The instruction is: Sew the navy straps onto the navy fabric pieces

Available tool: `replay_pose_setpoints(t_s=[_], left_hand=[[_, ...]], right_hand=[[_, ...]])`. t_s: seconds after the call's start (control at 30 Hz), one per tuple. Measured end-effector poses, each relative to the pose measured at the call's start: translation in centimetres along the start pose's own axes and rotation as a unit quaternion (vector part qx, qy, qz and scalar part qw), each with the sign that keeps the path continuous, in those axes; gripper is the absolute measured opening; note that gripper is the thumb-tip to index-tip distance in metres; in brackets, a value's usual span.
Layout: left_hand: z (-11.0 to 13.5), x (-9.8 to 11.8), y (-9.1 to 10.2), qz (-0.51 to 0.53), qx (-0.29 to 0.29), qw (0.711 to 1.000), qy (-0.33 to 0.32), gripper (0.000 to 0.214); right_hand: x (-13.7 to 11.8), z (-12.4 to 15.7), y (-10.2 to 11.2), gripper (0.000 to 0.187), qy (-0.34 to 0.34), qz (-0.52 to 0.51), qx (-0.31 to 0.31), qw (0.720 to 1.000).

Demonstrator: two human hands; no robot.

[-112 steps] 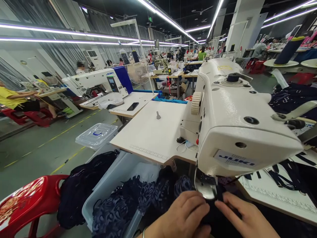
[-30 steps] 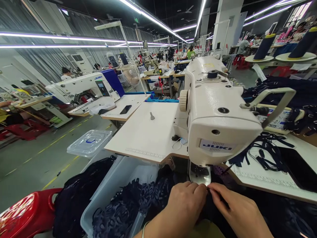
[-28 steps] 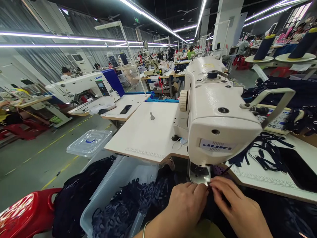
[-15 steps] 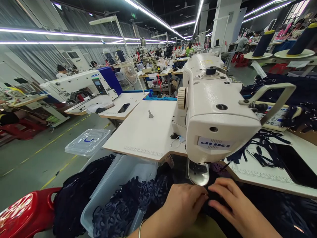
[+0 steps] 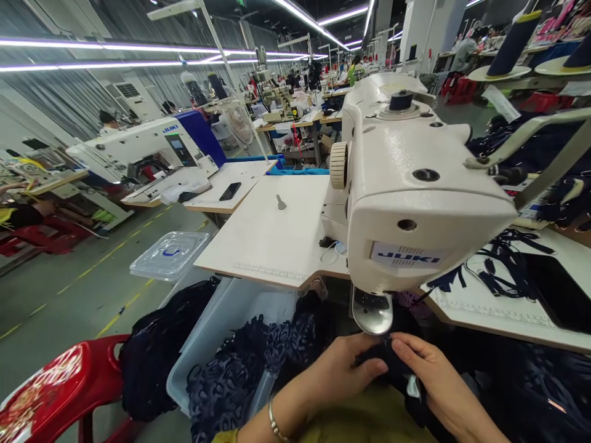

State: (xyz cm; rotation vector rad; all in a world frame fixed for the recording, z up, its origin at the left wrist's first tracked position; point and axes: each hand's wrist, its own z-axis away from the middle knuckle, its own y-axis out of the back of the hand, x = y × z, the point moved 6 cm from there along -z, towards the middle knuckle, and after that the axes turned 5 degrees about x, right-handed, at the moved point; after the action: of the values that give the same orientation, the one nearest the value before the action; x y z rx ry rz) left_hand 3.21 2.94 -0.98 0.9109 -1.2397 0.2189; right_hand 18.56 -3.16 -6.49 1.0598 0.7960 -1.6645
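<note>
In the head view, my left hand (image 5: 339, 372) and my right hand (image 5: 427, 366) come together below the sewing machine (image 5: 415, 203). Between them is a dark navy fabric strap (image 5: 385, 352), which is hard to make out against the dark background. My right thumb and fingers pinch it; my left fingers curl around its other side with the thumb stretched toward the right hand. A small white piece (image 5: 413, 386) hangs by my right palm on dark fabric. Just above the fingertips is the machine's rounded metal plate (image 5: 373, 314).
A clear plastic bin (image 5: 184, 363) holds navy straps (image 5: 226, 375). More dark straps (image 5: 152, 351) and a red stool (image 5: 60, 381) are to the left. On the white table (image 5: 258, 234) lies a small grey metal piece (image 5: 281, 202). A black phone (image 5: 561, 292) lies at right.
My view has shifted slightly. My hands, close together with fingertips meeting before, now hold a dark strap between them, and a white piece shows beside my right palm.
</note>
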Motion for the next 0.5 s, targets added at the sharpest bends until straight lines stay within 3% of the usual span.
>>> replay_pose_setpoints(t_s=[0.07,0.13,0.3,0.43,0.5], left_hand=[[-0.1,-0.5,-0.3,0.096,0.035,0.995,0.022,0.028],[-0.3,-1.1,-0.4,0.121,0.074,0.989,0.039,0.023],[-0.2,-1.5,-0.5,0.111,0.089,0.989,0.048,0.016],[0.0,-0.8,-0.5,0.077,0.079,0.993,0.035,0.009],[0.2,-0.4,-0.5,0.054,0.073,0.996,0.025,0.006]], right_hand=[[0.3,0.2,-0.9,0.038,0.009,-0.054,0.001,0.998],[0.3,0.2,-1.6,0.033,0.043,-0.060,-0.013,0.997],[-0.4,0.3,-1.3,0.029,0.168,0.053,-0.007,0.984],[-1.3,0.8,-2.6,0.037,0.182,0.095,-0.143,0.968],[-1.4,0.7,-2.9,0.035,0.143,0.049,-0.150,0.977]])
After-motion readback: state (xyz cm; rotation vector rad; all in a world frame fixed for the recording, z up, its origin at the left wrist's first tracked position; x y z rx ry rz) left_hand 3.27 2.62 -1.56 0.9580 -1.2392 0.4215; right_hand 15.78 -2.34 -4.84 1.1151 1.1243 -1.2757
